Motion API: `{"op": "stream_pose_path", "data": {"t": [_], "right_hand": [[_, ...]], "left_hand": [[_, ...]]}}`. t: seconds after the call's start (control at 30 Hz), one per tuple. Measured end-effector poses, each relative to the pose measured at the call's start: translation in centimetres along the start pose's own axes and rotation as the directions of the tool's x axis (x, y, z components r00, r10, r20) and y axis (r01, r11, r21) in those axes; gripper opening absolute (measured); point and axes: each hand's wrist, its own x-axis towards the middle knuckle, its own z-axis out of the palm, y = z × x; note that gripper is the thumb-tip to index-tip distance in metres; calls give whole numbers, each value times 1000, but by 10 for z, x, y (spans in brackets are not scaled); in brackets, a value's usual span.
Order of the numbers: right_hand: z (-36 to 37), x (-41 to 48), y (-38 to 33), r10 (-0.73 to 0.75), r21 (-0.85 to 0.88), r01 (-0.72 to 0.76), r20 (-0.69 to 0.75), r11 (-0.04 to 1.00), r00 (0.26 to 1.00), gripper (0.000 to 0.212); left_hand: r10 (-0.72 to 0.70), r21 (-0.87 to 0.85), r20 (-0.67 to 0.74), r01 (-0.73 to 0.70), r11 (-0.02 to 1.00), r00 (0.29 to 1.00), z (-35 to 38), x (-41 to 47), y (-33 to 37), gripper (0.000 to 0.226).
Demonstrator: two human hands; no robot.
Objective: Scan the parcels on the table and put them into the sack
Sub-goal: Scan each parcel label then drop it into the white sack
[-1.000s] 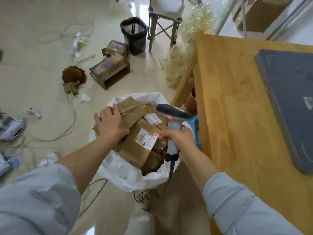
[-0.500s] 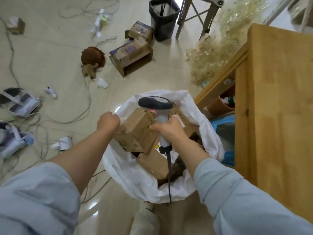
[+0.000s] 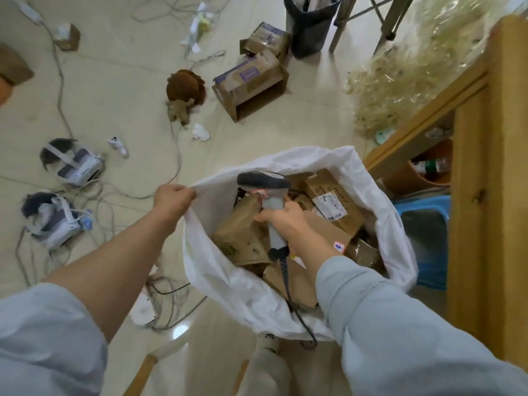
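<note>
Right hand (image 3: 285,221) is wrapped tight round the scanner (image 3: 270,195) grip, head up, over the sack (image 3: 228,284). I'd say that's so the trigger is ready. Left hand (image 3: 171,197) pinches the sack's rim and pulls it outward, likely to hold the mouth wide. Below both hands, the parcels (image 3: 243,232) lie piled inside. Right of the hands runs the surface (image 3: 505,138) edge. Beyond them, an open carton (image 3: 251,81) sits on the floor.

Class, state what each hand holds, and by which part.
Left hand pinches the white sack by its rim; right hand grips the scanner by its handle.
</note>
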Motion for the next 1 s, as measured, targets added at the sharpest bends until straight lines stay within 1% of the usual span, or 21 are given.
{"op": "stream_pose_path", "data": {"t": [0.03,0.1,0.13,0.17,0.23,0.27,0.3,0.33,0.37,0.43,0.5,0.57,0.6,0.67,0.7,0.73,0.83,0.87,0.93,0.97,1.0], "right_hand": [[1,0,2,5,31,-4,-31,999,1000,35],[-5,-3,7,9,82,2,-124,997,992,28],[-11,-5,11,7,87,10,-196,996,981,26],[-20,-8,18,0,77,23,-286,997,958,24],[-43,-16,31,-28,37,52,-479,998,877,25],[-56,-21,38,-36,0,44,-566,999,824,27],[-70,-25,47,-39,-50,10,-644,999,764,34],[-84,-30,55,-26,-101,-62,-698,993,716,43],[-99,-34,62,-7,-147,-146,-728,978,686,51],[-124,-41,79,45,-188,-271,-739,944,672,56],[-136,-43,90,125,-145,-325,-721,934,682,54],[-142,-47,98,225,-5,-323,-709,947,669,51],[-143,-49,101,276,97,-290,-683,952,676,50],[-143,-53,105,339,260,-222,-631,940,698,50],[-142,-55,107,338,274,-207,-627,939,702,49],[-139,-56,108,314,250,-198,-631,948,709,46],[-125,-59,109,207,137,-155,-644,978,736,35],[-121,-62,109,187,110,-153,-649,982,737,34],[-121,-72,107,166,111,-124,-663,986,730,36],[-125,-78,105,156,119,-102,-673,988,723,37],[-129,-85,102,141,120,-80,-686,990,713,37]], "left_hand": [[-51,-19,29,51,999,998,-2,0,-7,12],[-116,-42,97,121,992,988,1,-6,-9,4],[-132,-53,134,140,989,982,5,-8,-8,14],[-138,-57,170,149,987,976,10,-10,-3,29],[-139,-34,221,150,988,965,24,-13,10,58],[-140,-31,239,152,988,961,32,-14,18,69],[-135,-31,246,147,989,960,41,-14,24,76],[-137,-14,229,144,990,964,49,-15,30,80],[-135,39,198,130,991,971,57,-16,33,80],[-92,178,145,66,982,985,70,-23,38,72],[-27,275,110,-4,961,994,73,-30,36,54],[24,309,132,-64,949,991,77,-36,32,35],[30,332,142,-76,940,989,77,-38,28,33],[28,402,162,-92,911,986,74,-42,21,37],[43,425,174,-114,898,984,71,-44,17,35],[66,428,184,-140,893,981,69,-48,14,32],[116,381,179,-178,907,977,64,-61,4,34],[120,352,163,-172,920,979,60,-67,1,36],[109,271,141,-145,952,984,45,-79,-3,46],[85,238,127,-113,965,988,36,-84,-3,47],[51,200,107,-72,977,993,27,-90,-1,44]]}}
